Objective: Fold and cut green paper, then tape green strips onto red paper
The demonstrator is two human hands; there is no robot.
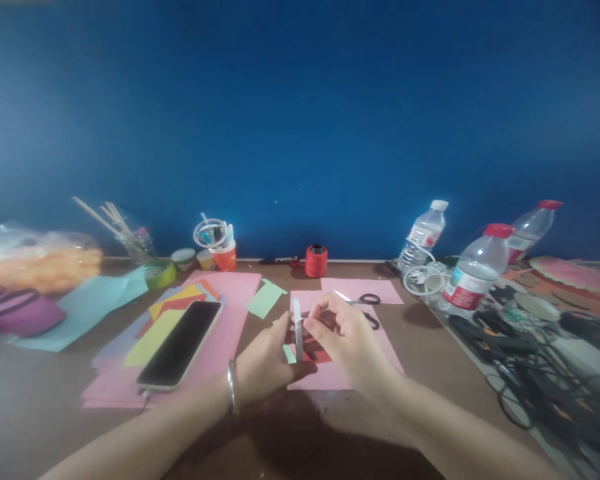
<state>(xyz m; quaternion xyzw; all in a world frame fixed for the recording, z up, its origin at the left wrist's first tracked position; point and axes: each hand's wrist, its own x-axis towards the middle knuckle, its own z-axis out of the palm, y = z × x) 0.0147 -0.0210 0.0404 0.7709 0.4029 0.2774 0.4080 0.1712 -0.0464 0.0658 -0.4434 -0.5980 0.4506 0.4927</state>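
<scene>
I see my left hand (265,363) holding a white tape roll (298,329) upright on its edge, fingers wrapped round it from the left. My right hand (347,337) meets the roll's upper rim, fingers (314,319) pinched together there. Both hover above a pink sheet (330,373) on the surface (55,400), with scissors (365,301) just behind and a phone (180,343) to the left.

One head-worn camera looks forward and slightly down. It sits close over the table's (40,413) near edge. It faces the blue wall (300,100) beyond the far edge.
</scene>
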